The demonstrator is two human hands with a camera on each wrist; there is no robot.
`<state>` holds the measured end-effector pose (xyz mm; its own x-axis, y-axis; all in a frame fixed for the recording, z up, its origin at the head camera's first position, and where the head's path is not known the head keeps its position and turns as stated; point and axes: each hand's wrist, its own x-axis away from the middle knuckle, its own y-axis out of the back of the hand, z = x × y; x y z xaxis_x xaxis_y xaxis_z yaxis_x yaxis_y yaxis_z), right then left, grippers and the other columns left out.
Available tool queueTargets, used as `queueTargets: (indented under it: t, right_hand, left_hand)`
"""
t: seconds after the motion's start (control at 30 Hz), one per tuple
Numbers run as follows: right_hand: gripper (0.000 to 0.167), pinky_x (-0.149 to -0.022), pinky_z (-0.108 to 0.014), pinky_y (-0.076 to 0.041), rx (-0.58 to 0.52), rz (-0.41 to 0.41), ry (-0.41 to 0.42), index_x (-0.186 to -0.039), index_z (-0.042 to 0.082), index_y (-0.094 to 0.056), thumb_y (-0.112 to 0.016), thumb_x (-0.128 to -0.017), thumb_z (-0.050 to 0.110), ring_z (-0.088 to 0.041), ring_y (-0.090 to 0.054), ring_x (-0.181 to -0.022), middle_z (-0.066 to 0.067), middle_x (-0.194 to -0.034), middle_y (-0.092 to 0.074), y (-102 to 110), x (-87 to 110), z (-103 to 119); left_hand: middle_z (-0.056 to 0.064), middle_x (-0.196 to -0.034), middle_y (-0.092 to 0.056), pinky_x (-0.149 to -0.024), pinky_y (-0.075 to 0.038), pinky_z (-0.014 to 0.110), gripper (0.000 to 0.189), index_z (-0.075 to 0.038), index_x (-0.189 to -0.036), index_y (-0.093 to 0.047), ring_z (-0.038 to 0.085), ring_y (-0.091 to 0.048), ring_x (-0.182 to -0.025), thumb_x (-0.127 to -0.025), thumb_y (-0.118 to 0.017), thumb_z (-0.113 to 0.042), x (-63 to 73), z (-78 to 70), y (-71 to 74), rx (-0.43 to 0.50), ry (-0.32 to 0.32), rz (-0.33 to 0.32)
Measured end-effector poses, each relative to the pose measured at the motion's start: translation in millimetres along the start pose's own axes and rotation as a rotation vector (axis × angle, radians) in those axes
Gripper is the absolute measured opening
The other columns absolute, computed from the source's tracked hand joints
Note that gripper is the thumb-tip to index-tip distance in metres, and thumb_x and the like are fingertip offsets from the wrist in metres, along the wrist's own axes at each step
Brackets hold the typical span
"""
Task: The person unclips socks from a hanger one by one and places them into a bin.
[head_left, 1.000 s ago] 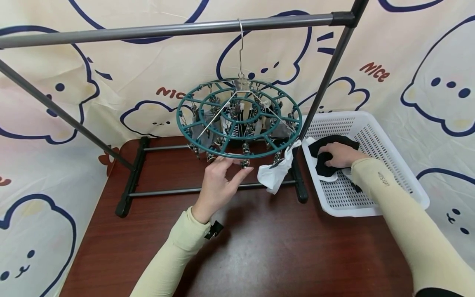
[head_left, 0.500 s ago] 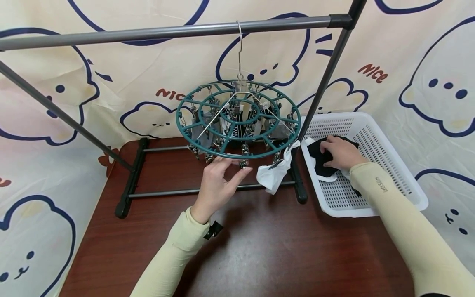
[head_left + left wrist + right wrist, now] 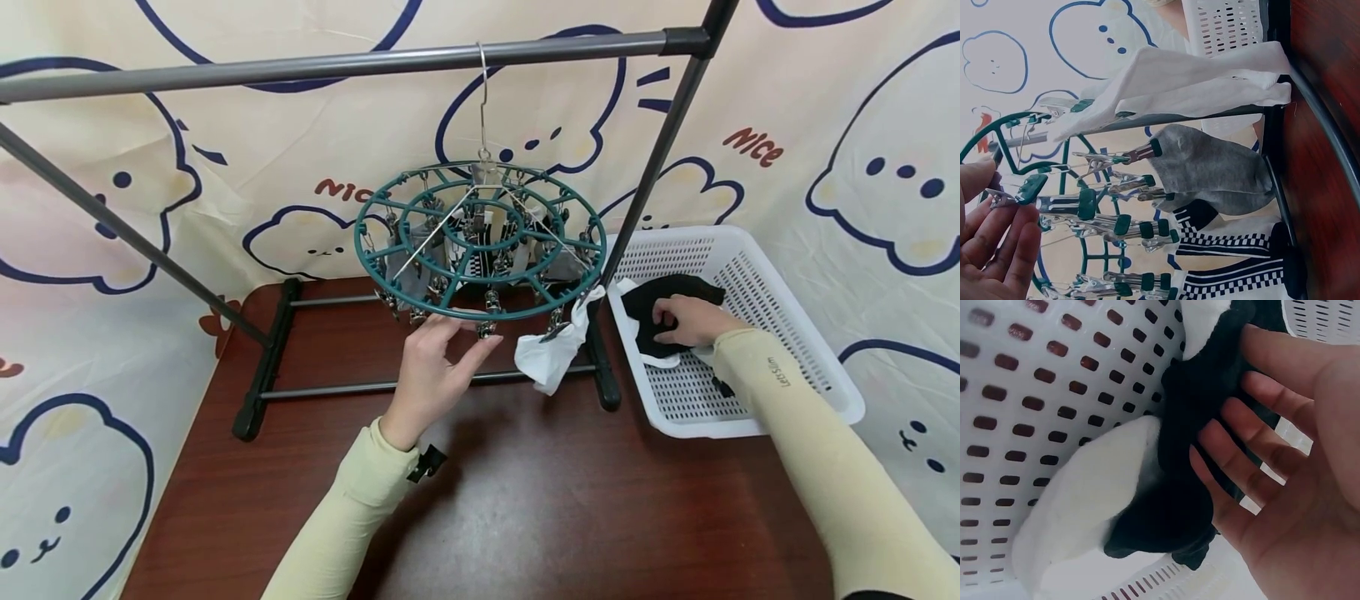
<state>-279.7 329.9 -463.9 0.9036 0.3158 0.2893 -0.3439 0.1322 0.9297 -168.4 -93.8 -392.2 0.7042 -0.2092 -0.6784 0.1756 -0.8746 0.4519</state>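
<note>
Behind everything hangs a pale wall cloth (image 3: pixel 296 154) printed with blue-outlined cartoon bears, and below it is a reddish-brown table (image 3: pixel 570 517) where a dark metal rack (image 3: pixel 300 77) stands. From its top bar a round green hanger (image 3: pixel 491 248) hangs by a hook, ringed with clips. I see the person's left hand (image 3: pixel 435 371) at the near edge, thumb and fingers pinching one clip (image 3: pixel 487 328). Just right of it droops a white sock (image 3: pixel 553 354), clipped near the rack's leg; farther in, a grey sock (image 3: pixel 1210 169) and checkered socks (image 3: pixel 1229 240) hang from other clips (the left wrist view shows these best). Over at the right sits a white basket (image 3: pixel 678 396) with holes all through it. In there the right hand (image 3: pixel 693 321) has its fingers loosely extended against a black cloth (image 3: pixel 660 292), touching but not closed around it. White fabric (image 3: pixel 1091 494) lies beside that black cloth, against the basket's wall.
</note>
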Motion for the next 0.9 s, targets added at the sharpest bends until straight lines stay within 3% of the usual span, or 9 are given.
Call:
queueTargets:
  t: [0.23, 0.53, 0.7, 0.9]
  right_hand:
    - [0.025, -0.080, -0.050, -0.050, 0.013, 0.028, -0.002, -0.111, 0.005, -0.064, -0.075, -0.094, 0.021, -0.029, -0.059, -0.087, -0.016, -0.102, -0.061, 5, 1.7, 4]
    - [0.028, -0.090, -0.055, -0.051, -0.056, -0.013, 0.015, -0.121, 0.001, -0.069, -0.069, -0.098, 0.017, -0.034, -0.066, -0.101, -0.019, -0.111, -0.069, 18, 14.2, 5]
    - [0.030, -0.090, -0.054, -0.054, -0.142, -0.124, 0.069, -0.125, -0.002, -0.069, -0.068, -0.099, 0.013, -0.032, -0.069, -0.099, -0.018, -0.110, -0.073, 35, 32.7, 15]
    - [0.029, -0.091, -0.046, -0.057, -0.258, -0.250, 0.164, -0.128, 0.005, -0.070, -0.069, -0.101, 0.017, -0.026, -0.069, -0.103, -0.012, -0.117, -0.073, 57, 68.1, 56]
  left_hand:
    - [0.011, -0.097, -0.077, -0.079, -0.057, 0.045, 0.022, -0.003, -0.105, -0.077, 0.026, -0.068, -0.091, -0.086, -0.085, -0.011, 0.0, 2.0, 1.2, 0.013, 0.000, -0.008]
    - [0.011, -0.099, -0.076, -0.081, -0.058, 0.045, 0.025, -0.003, -0.108, -0.076, 0.026, -0.068, -0.091, -0.086, -0.085, -0.010, -0.7, 4.4, 4.0, 0.014, -0.019, -0.016]
    - [0.009, -0.101, -0.076, -0.080, -0.057, 0.043, 0.025, -0.004, -0.109, -0.076, 0.025, -0.068, -0.092, -0.086, -0.085, -0.010, 0.4, 5.6, 5.3, 0.014, -0.014, -0.012]
    - [0.008, -0.108, -0.076, -0.086, -0.056, 0.040, 0.028, -0.006, -0.114, -0.076, 0.023, -0.068, -0.097, -0.089, -0.083, -0.013, -0.5, 4.7, 9.8, 0.036, 0.007, -0.007]
